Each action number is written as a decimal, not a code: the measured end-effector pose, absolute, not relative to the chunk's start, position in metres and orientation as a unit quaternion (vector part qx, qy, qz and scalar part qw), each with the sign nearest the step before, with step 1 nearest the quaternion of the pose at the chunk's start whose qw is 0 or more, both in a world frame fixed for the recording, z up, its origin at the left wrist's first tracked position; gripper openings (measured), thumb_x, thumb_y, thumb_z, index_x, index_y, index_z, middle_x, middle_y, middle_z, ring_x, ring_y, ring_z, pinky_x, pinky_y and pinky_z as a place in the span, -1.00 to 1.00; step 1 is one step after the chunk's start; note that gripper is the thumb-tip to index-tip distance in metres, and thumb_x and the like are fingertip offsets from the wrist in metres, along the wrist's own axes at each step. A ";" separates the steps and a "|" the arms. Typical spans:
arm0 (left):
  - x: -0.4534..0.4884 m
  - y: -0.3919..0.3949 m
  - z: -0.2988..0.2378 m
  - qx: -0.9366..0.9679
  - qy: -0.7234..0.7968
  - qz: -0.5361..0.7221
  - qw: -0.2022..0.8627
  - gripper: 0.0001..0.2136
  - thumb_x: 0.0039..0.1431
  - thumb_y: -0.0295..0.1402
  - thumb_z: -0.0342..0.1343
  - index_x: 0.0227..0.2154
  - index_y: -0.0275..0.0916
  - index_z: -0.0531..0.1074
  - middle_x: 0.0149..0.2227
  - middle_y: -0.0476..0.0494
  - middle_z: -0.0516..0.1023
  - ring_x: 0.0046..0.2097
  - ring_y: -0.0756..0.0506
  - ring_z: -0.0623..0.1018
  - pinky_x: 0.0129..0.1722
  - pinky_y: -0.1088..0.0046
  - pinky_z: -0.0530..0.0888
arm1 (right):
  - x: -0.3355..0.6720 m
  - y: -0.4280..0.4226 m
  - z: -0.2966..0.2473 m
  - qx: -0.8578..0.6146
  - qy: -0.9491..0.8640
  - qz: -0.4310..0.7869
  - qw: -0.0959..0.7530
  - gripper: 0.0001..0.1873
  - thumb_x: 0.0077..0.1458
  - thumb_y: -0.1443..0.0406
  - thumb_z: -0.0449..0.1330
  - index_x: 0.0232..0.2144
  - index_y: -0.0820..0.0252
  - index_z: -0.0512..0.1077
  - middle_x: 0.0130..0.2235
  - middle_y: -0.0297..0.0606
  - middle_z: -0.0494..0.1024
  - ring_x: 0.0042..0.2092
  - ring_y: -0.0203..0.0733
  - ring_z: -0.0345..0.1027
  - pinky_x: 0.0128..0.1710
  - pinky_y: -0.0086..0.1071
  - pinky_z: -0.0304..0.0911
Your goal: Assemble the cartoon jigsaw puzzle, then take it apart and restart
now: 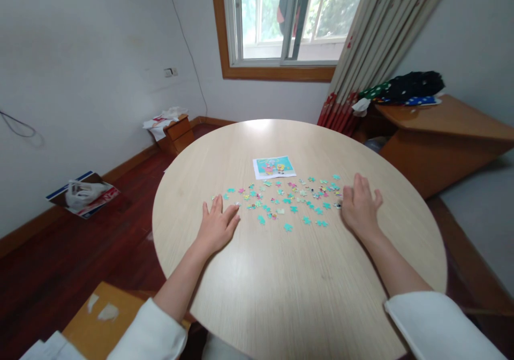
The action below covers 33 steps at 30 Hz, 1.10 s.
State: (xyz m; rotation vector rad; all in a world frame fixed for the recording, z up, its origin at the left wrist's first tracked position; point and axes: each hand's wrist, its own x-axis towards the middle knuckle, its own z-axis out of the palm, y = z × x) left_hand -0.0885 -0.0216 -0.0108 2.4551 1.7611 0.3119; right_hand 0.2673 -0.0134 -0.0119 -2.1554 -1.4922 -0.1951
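Several small puzzle pieces (289, 202), mostly teal with some pink and yellow, lie scattered across the middle of a round light-wood table (297, 290). Beyond them lies a small picture card (273, 167) with a cartoon print. My left hand (217, 226) rests flat on the table at the left end of the scatter, fingers stretched out, holding nothing. My right hand (360, 205) rests at the right end, fingers loosely spread, its thumb side touching the nearest pieces.
A wooden desk (441, 135) with dark clothes stands at the right under a curtain (369, 54). A small wooden box (176, 133) and a plastic bag (82, 194) lie on the dark red floor at the left. A cardboard box (100, 317) sits near my left elbow.
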 end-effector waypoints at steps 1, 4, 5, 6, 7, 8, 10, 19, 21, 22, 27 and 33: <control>-0.087 -0.022 -0.011 0.805 0.582 0.103 0.053 -0.61 0.29 -0.19 -0.20 0.04 -0.16 0.37 0.26 -0.41 0.16 0.32 -0.35 0.06 0.19 -0.18 -0.01 | 0.256 -0.017 -0.011 -0.779 -0.567 -0.076 0.257 -0.38 0.26 0.19 -0.36 0.28 0.40 -0.08 0.29 0.08 0.08 0.33 -0.03 -0.15 0.25 0.03 -0.27; -0.084 -0.023 -0.013 0.803 0.584 0.103 0.057 -0.63 0.28 -0.23 -0.19 0.03 -0.22 0.36 0.25 -0.47 0.15 0.31 -0.38 0.07 0.18 -0.19 0.01 | 0.211 -0.027 -0.009 -0.710 -0.656 -0.073 0.245 -0.41 0.26 0.23 -0.32 0.26 0.34 0.02 0.28 0.02 0.12 0.32 -0.05 -0.12 0.25 0.00 -0.30; -0.083 -0.024 -0.014 0.803 0.584 0.103 0.058 -0.63 0.28 -0.24 -0.19 0.03 -0.24 0.35 0.25 -0.49 0.15 0.31 -0.38 0.07 0.18 -0.19 0.01 | 0.194 -0.030 -0.008 -0.680 -0.690 -0.067 0.236 -0.42 0.27 0.23 -0.31 0.26 0.32 0.05 0.28 0.00 0.13 0.32 -0.05 -0.11 0.25 0.00 -0.33; -0.082 -0.025 -0.015 0.804 0.584 0.102 0.057 -0.63 0.27 -0.24 -0.18 0.03 -0.25 0.34 0.24 -0.51 0.16 0.30 -0.39 0.08 0.18 -0.19 0.03 | 0.178 -0.032 -0.007 -0.651 -0.723 -0.056 0.225 -0.43 0.27 0.23 -0.30 0.25 0.28 0.08 0.28 -0.03 0.13 0.32 -0.06 -0.11 0.26 0.01 -0.35; -0.082 -0.027 -0.015 0.804 0.583 0.101 0.056 -0.63 0.27 -0.25 -0.17 0.02 -0.27 0.34 0.23 -0.52 0.17 0.30 -0.39 0.09 0.18 -0.18 0.04 | 0.162 -0.035 -0.005 -0.624 -0.751 -0.043 0.211 -0.44 0.28 0.22 -0.30 0.24 0.25 0.10 0.28 -0.07 0.13 0.32 -0.06 -0.13 0.26 0.01 -0.37; -0.081 -0.030 -0.016 0.806 0.581 0.100 0.056 -0.64 0.26 -0.25 -0.16 0.02 -0.29 0.33 0.22 -0.53 0.18 0.30 -0.40 0.09 0.18 -0.16 0.06 | 0.148 -0.036 -0.003 -0.597 -0.778 -0.027 0.196 -0.45 0.28 0.21 -0.29 0.23 0.22 0.13 0.27 -0.10 0.16 0.32 -0.06 -0.13 0.26 0.01 -0.39; -0.080 -0.037 -0.018 0.812 0.571 0.104 0.058 -0.65 0.24 -0.25 -0.13 -0.01 -0.32 0.33 0.21 -0.55 0.19 0.29 -0.40 0.11 0.19 -0.13 0.10 | 0.124 -0.036 0.000 -0.557 -0.813 0.003 0.167 -0.45 0.29 0.18 -0.28 0.23 0.20 0.14 0.28 -0.13 0.16 0.32 -0.07 -0.12 0.26 0.01 -0.39; -0.085 -0.070 -0.016 0.851 0.473 0.205 0.101 -0.76 0.24 -0.42 -0.13 -0.08 -0.28 0.32 0.14 -0.38 0.33 0.21 -0.25 0.31 0.17 0.00 0.28 | 0.086 -0.017 0.003 -0.500 -0.852 0.030 0.150 -0.53 0.29 0.14 -0.14 0.08 0.21 0.35 0.15 -0.12 0.38 0.29 0.02 -0.03 0.26 0.10 -0.38; -0.087 -0.070 -0.015 0.844 0.460 0.247 0.123 -0.80 0.24 -0.44 -0.13 -0.15 -0.25 0.35 0.10 -0.33 0.38 0.16 -0.20 0.37 0.17 0.04 0.30 | 0.086 -0.023 0.002 -0.469 -0.869 0.031 0.153 -0.54 0.29 0.14 -0.13 0.07 0.18 0.36 0.13 -0.14 0.40 0.27 -0.01 0.02 0.26 0.08 -0.34; -0.088 -0.069 -0.014 0.839 0.456 0.265 0.134 -0.81 0.24 -0.44 -0.13 -0.19 -0.25 0.36 0.07 -0.32 0.40 0.14 -0.19 0.39 0.17 0.06 0.32 | 0.087 -0.027 0.001 -0.455 -0.876 0.033 0.157 -0.54 0.30 0.15 -0.14 0.08 0.18 0.36 0.14 -0.15 0.39 0.27 -0.04 0.03 0.26 0.06 -0.33; -0.088 -0.071 -0.013 0.805 0.462 0.333 0.164 -0.85 0.23 -0.46 -0.10 -0.27 -0.25 0.38 0.02 -0.32 0.41 0.09 -0.15 0.44 0.06 0.23 0.45 | 0.101 -0.045 -0.005 -0.488 -0.853 0.008 0.185 -0.53 0.31 0.19 -0.16 0.15 0.24 0.27 0.20 -0.11 0.29 0.28 -0.05 0.00 0.25 0.06 -0.29; -0.088 -0.069 -0.009 0.788 0.471 0.366 0.153 -0.81 0.23 -0.43 -0.10 -0.19 -0.26 0.39 0.03 -0.33 0.40 0.08 -0.14 0.44 0.05 0.23 0.45 | 0.105 -0.044 -0.008 -0.521 -0.832 -0.008 0.189 -0.54 0.29 0.16 -0.11 0.12 0.22 0.31 0.20 -0.10 0.30 0.28 0.02 -0.02 0.24 0.09 -0.33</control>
